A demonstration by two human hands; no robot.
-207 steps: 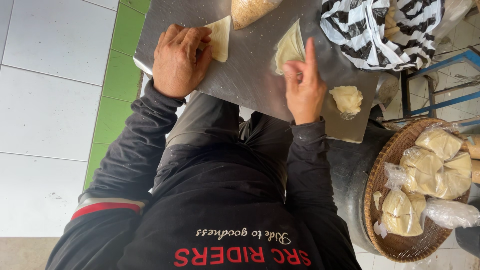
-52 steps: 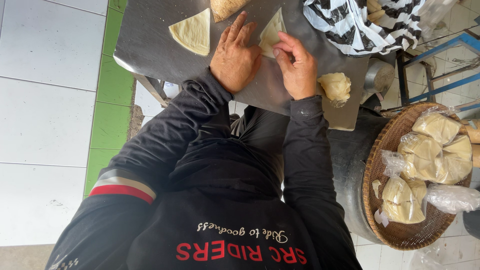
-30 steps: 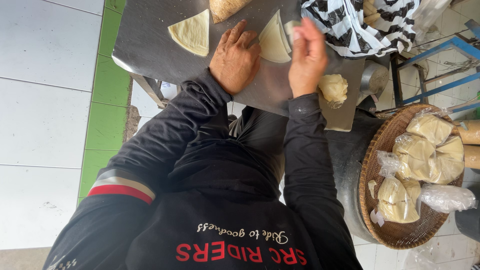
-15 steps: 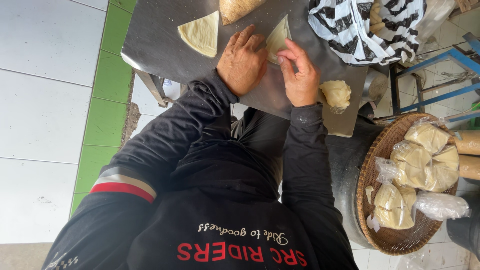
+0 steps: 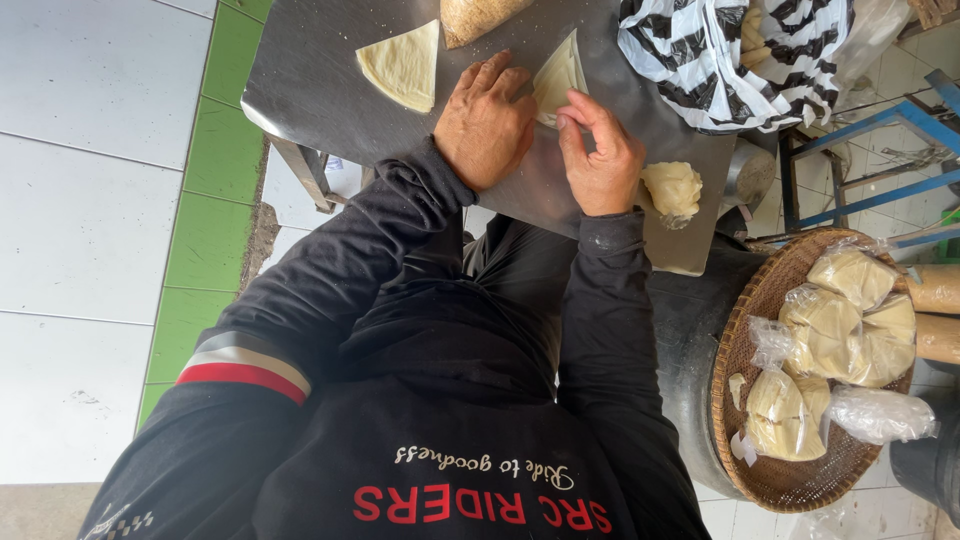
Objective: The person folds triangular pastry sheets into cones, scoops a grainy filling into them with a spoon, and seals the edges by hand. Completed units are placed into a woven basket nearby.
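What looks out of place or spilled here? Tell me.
Nothing is spilled. The left hand and right hand press a dough triangle on the metal table; the dough lump sits close to the table's near edge.

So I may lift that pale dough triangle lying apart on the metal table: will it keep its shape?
The dough triangle lies thin and flat on the metal table, so it would probably droop if lifted by one corner. It looks soft and light, so it may tear or stretch. It should slide rather than roll.
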